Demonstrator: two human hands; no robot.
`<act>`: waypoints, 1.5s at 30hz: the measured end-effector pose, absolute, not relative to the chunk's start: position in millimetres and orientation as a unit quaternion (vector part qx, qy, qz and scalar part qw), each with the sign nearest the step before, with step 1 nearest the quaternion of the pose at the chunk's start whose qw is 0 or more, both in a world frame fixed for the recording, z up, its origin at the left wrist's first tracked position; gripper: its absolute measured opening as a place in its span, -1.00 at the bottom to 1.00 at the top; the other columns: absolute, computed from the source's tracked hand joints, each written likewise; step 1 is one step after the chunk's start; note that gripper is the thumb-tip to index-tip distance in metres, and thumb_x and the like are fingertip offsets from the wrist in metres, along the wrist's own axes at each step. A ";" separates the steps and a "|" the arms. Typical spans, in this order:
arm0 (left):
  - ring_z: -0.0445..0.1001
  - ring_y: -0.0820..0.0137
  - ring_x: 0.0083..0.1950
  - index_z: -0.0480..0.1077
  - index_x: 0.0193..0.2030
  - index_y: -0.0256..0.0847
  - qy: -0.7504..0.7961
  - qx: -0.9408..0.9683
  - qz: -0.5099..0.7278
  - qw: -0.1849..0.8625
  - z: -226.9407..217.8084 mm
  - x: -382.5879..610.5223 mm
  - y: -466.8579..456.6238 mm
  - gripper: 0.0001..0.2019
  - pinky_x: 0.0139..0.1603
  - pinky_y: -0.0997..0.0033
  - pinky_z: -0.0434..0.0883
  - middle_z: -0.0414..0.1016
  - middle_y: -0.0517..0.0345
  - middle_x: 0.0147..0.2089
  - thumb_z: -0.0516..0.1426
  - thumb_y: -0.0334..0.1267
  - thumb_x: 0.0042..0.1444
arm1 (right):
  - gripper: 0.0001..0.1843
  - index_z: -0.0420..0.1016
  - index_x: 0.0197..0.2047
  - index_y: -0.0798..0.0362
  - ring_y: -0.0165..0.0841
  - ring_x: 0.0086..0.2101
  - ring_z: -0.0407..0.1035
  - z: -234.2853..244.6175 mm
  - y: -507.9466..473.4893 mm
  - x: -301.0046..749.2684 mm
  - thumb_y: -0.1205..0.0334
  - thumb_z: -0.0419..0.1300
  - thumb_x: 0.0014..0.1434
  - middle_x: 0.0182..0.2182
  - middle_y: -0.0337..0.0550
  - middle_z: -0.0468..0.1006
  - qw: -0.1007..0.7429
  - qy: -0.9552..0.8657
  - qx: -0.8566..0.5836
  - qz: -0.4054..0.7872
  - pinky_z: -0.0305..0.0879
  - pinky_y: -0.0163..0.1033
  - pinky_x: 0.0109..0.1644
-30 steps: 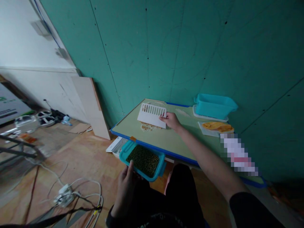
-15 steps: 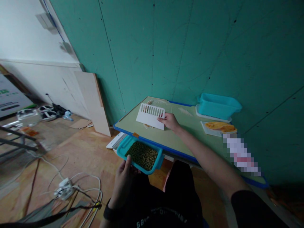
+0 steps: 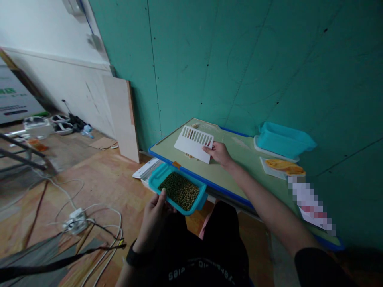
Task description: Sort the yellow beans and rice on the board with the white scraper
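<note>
My left hand [image 3: 154,217] grips the near rim of a teal tray [image 3: 155,180] filled with green beans [image 3: 180,190], held below the front edge of the table [image 3: 221,175]. My right hand [image 3: 220,153] pinches the right side of a white slotted scraper card [image 3: 194,142], which stands tilted on the tabletop. Some pale yellow beans [image 3: 189,156] show under and behind the card.
A teal tub [image 3: 284,139] on a white lid and a white dish with something orange [image 3: 283,167] sit at the table's far right by the green wall. A power strip [image 3: 74,225] and cables lie on the wooden floor to the left. A board [image 3: 121,115] leans on the wall.
The tray of green beans has risen closer to the table's edge. The white card has shifted slightly over the yellow beans, covering more of them. My head has turned a little.
</note>
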State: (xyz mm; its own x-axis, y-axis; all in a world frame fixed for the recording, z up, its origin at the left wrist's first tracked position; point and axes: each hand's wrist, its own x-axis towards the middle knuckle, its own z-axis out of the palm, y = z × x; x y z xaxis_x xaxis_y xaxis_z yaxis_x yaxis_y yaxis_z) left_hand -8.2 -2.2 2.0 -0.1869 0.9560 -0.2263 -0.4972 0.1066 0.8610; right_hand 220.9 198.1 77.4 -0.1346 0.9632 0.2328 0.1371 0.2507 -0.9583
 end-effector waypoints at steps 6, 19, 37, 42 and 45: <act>0.44 0.45 -0.61 0.36 -0.44 -0.19 0.456 0.272 0.619 0.579 -10.2 -7.1 -0.2 -0.56 -0.55 0.49 0.35 0.44 0.26 -0.60 0.31 0.15 0.04 | -0.53 0.58 -0.28 0.12 -0.22 -0.35 0.57 76.9 197.0 213.7 -0.07 0.47 -0.15 -0.31 -0.02 0.69 0.482 -0.617 -0.440 0.440 0.53 -0.13 -0.30; 0.34 0.45 -0.62 0.42 -0.36 -0.19 0.470 0.257 0.641 0.550 -2.9 -0.5 -5.2 -0.57 -0.59 0.48 0.31 0.38 0.30 -0.63 0.34 0.16 -0.02 | -0.66 0.58 -0.30 0.11 -0.24 -0.40 0.57 86.6 210.8 189.4 0.11 0.47 -0.11 -0.34 -0.04 0.69 0.473 -0.577 -0.470 0.471 0.52 -0.19 -0.39; 0.35 0.44 -0.63 0.41 -0.44 -0.20 0.489 0.303 0.616 0.539 4.4 -13.2 2.1 -0.54 -0.60 0.48 0.28 0.40 0.25 -0.65 0.33 0.20 -0.04 | -0.54 0.57 -0.26 0.09 -0.24 -0.37 0.56 72.9 210.7 183.3 -0.09 0.44 -0.10 -0.35 -0.05 0.68 0.493 -0.616 -0.454 0.413 0.53 -0.15 -0.31; 0.38 0.39 -0.60 0.45 -0.39 -0.20 0.483 0.285 0.618 0.551 -5.2 -8.7 -2.3 -0.55 -0.57 0.43 0.31 0.42 0.24 -0.61 0.34 0.19 -0.04 | -0.56 0.57 -0.28 0.08 -0.24 -0.37 0.56 70.9 212.2 182.3 -0.10 0.41 -0.08 -0.36 -0.05 0.67 0.484 -0.633 -0.459 0.392 0.51 -0.17 -0.32; 0.39 0.38 -0.60 0.46 -0.39 -0.20 0.488 0.282 0.618 0.548 -2.4 -9.7 -1.6 -0.53 -0.57 0.43 0.30 0.42 0.24 -0.63 0.34 0.21 -0.06 | -0.60 0.58 -0.30 0.08 -0.24 -0.36 0.55 70.9 212.1 179.5 -0.07 0.41 -0.07 -0.35 -0.04 0.67 0.487 -0.636 -0.458 0.387 0.51 -0.17 -0.33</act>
State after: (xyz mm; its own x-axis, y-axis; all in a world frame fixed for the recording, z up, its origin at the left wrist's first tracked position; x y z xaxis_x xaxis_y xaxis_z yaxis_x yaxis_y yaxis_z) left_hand -9.7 -1.6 -2.4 -0.2409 0.9526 -0.1858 -0.4020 0.0763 0.9125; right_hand 179.5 212.1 70.9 -0.1070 0.9583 0.2652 0.2049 0.2822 -0.9372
